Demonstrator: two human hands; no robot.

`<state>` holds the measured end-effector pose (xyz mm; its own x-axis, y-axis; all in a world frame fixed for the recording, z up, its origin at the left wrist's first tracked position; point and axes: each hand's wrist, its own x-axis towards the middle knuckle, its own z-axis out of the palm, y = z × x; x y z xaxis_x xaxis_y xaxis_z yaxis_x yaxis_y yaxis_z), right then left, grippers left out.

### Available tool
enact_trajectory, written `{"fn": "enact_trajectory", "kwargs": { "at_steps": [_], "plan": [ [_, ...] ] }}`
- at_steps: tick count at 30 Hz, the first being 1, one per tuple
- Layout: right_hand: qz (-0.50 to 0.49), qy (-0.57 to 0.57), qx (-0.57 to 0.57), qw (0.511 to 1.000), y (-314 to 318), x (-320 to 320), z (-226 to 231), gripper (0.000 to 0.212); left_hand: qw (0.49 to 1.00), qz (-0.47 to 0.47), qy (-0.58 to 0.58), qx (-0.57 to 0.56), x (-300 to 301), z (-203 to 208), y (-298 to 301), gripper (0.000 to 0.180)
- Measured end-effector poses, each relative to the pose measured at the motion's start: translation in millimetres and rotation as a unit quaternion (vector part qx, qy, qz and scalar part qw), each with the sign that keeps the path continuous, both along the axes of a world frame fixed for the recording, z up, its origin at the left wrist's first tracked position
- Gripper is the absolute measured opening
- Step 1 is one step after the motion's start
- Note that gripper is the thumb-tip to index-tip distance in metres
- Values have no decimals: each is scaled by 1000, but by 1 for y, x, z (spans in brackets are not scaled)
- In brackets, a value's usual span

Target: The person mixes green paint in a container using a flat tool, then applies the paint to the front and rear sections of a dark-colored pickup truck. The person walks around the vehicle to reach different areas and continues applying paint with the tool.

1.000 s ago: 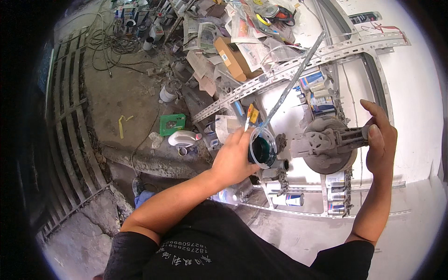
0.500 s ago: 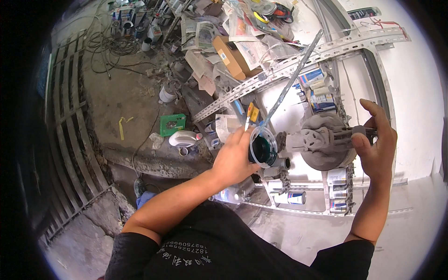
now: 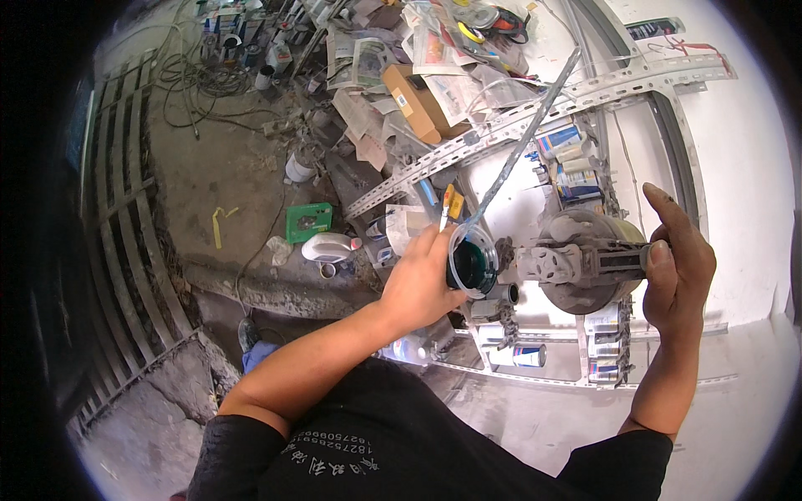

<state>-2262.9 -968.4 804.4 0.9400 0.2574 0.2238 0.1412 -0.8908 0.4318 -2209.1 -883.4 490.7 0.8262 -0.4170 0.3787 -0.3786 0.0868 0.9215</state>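
My left hand (image 3: 420, 282) is wrapped round a clear plastic cup (image 3: 456, 240) with dark green liquid (image 3: 474, 269) in it. A long, paint-crusted stir stick (image 3: 528, 138) stands in the cup and leans to the far right. Just right of the cup is the spout end of a dusty grey paint-can mixing lid (image 3: 558, 264), on a round can seen from above. My right hand (image 3: 678, 269) grips the outer end of the lid's handle (image 3: 620, 260), thumb against it and forefinger stretched out. The hand hides the remaining fingers' hold.
Several paint cans (image 3: 576, 179) line the white shelf, framed by perforated metal rails (image 3: 468, 144). Papers and a cardboard box (image 3: 411, 103) lie beyond. Leftward on the floor are a green box (image 3: 309, 223), a white jug (image 3: 329, 246) and coiled hose (image 3: 200, 79).
My right thumb has shifted outward along the handle, baring more of it. The lid and can have moved slightly right and nearer. My left hand and the cup stay nearly still.
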Motion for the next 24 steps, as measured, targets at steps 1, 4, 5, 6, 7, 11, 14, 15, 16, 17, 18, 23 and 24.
{"fn": "enact_trajectory", "kwargs": {
  "at_steps": [1,4,5,6,7,11,14,15,16,17,18,23,24],
  "plan": [
    [4,3,-6,1000,1,0,1,49,1000,3,-2,-1,0,0,1,86],
    [14,10,-21,1000,7,2,1,47,1000,11,-7,-1,0,1,2,87],
    [15,13,-26,999,10,2,1,46,1000,12,-8,0,0,1,1,87],
    [20,14,-30,999,12,2,1,45,1000,14,-9,1,0,1,1,88],
    [24,15,-35,999,13,2,2,44,1000,12,-7,2,0,2,2,88],
    [40,13,-46,998,12,1,3,41,1000,1,2,3,0,3,3,89],
    [33,10,-33,999,10,2,3,40,1000,0,0,2,0,1,2,88],
    [35,5,-26,999,9,3,2,40,1000,2,-2,1,0,-1,1,88],
    [38,1,-19,999,6,3,2,40,1000,4,-5,-1,1,-1,1,87],
    [40,-3,-12,999,3,2,1,40,1000,5,-7,-3,0,-2,0,87],
    [39,-3,-8,999,1,2,1,40,1000,7,-10,-5,0,-2,-1,86],
    [29,-5,10,1000,-3,0,-1,41,1000,-17,-4,15,0,-1,-1,93],
    [29,-6,13,999,-6,0,-1,42,1000,-22,-6,21,0,0,-2,97]
  ]
}}
